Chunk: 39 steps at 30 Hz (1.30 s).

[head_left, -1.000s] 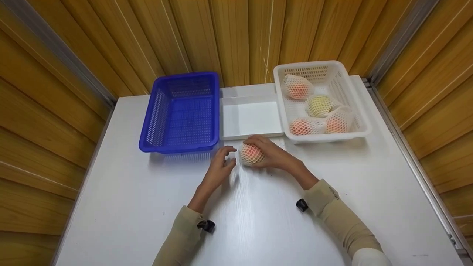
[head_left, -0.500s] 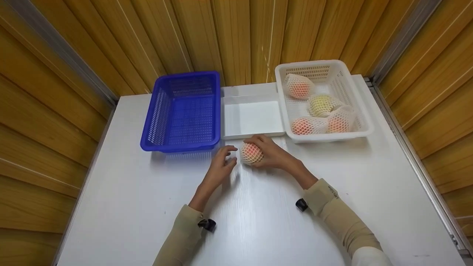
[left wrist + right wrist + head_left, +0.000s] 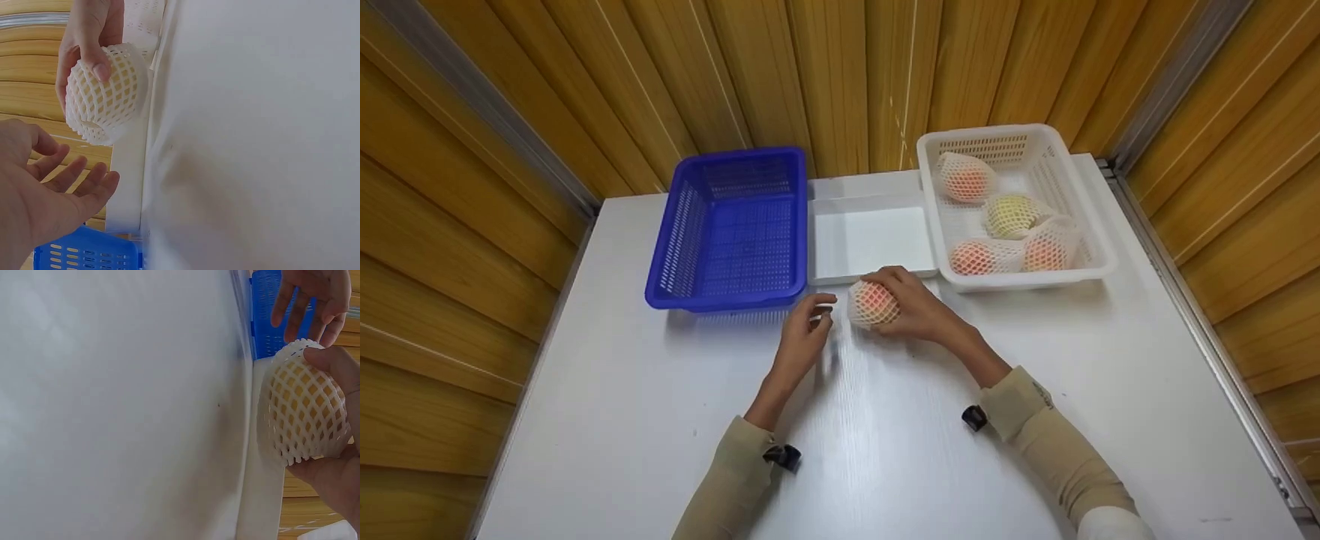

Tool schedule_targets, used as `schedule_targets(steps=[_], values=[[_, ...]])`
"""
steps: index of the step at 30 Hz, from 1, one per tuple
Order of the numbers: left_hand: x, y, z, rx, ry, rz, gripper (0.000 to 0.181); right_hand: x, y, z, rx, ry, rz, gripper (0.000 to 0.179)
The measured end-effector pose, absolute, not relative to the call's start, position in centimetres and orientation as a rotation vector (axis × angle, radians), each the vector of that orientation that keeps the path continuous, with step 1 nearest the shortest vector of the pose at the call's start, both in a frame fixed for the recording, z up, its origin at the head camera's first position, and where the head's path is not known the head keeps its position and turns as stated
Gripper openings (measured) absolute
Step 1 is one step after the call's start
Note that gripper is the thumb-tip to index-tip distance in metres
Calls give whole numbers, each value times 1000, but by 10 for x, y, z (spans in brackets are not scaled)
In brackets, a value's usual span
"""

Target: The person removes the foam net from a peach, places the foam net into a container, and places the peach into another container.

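Right hand grasping a fruit in a white foam net, before the white tray.

Roundish, the fruit shows red and pale yellow through the diamond mesh from the head, whereas both wrist views show only its yellow side; the left wrist view alone reveals the net's open rim, pointing toward the left hand, whose relaxed fingers bend just beside it. Long axis: cannot tell. Contact with the counter is likewise unclear.

Right fingers grip netted fruit — blue basket behind.
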<state>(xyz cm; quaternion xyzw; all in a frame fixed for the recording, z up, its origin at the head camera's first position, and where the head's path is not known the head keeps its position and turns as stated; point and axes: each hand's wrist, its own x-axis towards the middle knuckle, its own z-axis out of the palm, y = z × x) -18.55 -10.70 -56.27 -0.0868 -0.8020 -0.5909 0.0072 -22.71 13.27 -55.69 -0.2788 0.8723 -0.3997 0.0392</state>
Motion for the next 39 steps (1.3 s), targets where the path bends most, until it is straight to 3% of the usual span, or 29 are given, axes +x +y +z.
schedule_targets(steps=[9, 17, 24, 39], values=[[-182, -107, -559, -238, -2424, -1824, 22, -216, 133, -530, -835, 2696, -1300, 83], [-179, -104, -546, -444, -2238, -1749, 18, -203, 129, -512, -859, 2687, -1332, 82], [-161, -96, -505, -610, -2093, -1718, 15, -195, 126, -500, -962, 2713, -1324, 81], [-171, -98, -523, -851, -2086, -1520, 44, -189, 125, -495, -1035, 2707, -1351, 83]])
